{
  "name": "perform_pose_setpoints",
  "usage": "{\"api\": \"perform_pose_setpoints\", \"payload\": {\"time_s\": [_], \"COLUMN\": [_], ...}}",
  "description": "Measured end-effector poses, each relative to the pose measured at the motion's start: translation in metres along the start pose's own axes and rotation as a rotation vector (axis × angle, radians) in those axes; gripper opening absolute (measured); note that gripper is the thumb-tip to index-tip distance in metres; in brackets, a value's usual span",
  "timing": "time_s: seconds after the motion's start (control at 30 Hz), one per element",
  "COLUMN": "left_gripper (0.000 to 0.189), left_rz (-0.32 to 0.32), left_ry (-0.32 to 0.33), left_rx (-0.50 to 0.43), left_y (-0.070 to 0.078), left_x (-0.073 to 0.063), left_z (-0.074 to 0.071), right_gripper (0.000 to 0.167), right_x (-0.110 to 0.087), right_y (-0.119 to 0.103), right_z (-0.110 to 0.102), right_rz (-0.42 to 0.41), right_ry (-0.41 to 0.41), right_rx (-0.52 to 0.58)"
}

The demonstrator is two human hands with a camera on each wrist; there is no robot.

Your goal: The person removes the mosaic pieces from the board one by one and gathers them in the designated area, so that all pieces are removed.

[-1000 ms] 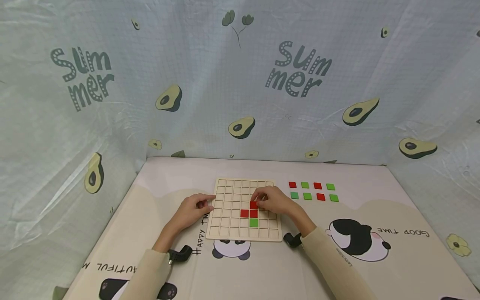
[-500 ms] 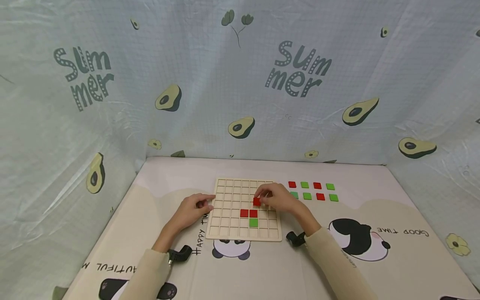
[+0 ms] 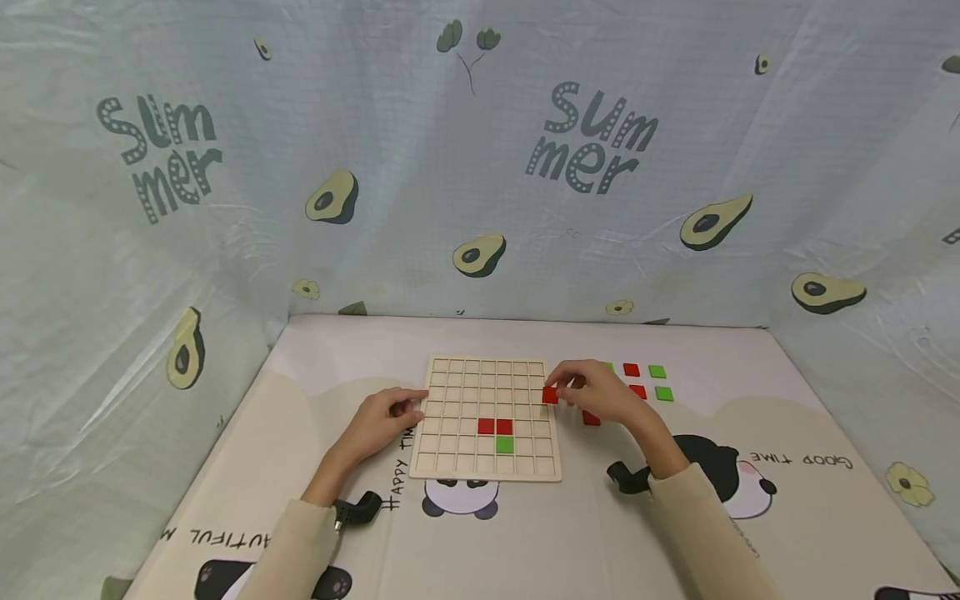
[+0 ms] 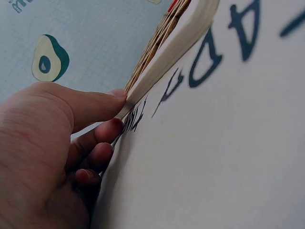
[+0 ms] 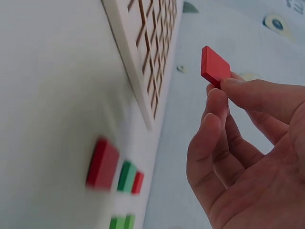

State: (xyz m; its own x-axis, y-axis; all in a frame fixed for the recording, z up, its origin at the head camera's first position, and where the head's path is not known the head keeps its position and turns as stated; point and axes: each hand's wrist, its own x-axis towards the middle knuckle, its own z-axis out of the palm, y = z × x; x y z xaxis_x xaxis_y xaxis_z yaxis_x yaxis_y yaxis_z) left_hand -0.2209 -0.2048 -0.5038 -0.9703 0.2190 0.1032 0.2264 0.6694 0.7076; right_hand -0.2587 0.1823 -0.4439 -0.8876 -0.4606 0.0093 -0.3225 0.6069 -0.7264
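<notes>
Tile (image 5: 216, 67) pinched in right hand (image 3: 602, 392) points its square face upward

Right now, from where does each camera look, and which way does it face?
Head: on the head, facing forward and down at the board; left hand, right hand and sleeves show.
Left wrist: on that wrist, facing the left hand at the board's edge; only that hand shows.
Right wrist: on that wrist, facing the right hand and the red tile it holds; only that hand shows.
Head and right wrist share that red tile and the board.
</notes>
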Motion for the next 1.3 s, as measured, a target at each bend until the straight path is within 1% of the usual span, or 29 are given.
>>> {"api": "perform_pose_setpoints", "payload": {"time_s": [0.27,0.47,0.63,0.83,1.0,1.3], "left_gripper": [0.038,0.038,0.039,0.040,0.040,0.039], "left_rz": [-0.009,-0.001,0.004,0.000,-0.002,0.003], "left_ry": [0.003,0.003,-0.003,0.000,0.001,-0.012], "left_rx": [-0.010,-0.014,-0.020,-0.016,-0.015,-0.022], "left_y": [-0.002,-0.003,-0.003,-0.003,-0.002,-0.001], "left_x": [-0.001,-0.001,0.000,0.001,0.002,0.000], "left_z": [0.001,0.001,0.001,0.001,0.001,0.000], "right_gripper": [0.016,0.017,0.016,0.016,0.017,0.016], "right_x": [-0.022,-0.038,-0.047,-0.054,-0.057,-0.059], "right_y": [0.023,0.039,0.052,0.065,0.069,0.082], "right_z": [-0.022,-0.031,-0.038,-0.045,-0.048,-0.045], "right_rz": [0.021,0.036,0.060,0.094,0.113,0.159], "right_ry": [0.038,0.030,0.048,0.059,0.049,0.016], "right_rx": [-0.021,0.000,0.008,0.026,0.031,0.019]}}
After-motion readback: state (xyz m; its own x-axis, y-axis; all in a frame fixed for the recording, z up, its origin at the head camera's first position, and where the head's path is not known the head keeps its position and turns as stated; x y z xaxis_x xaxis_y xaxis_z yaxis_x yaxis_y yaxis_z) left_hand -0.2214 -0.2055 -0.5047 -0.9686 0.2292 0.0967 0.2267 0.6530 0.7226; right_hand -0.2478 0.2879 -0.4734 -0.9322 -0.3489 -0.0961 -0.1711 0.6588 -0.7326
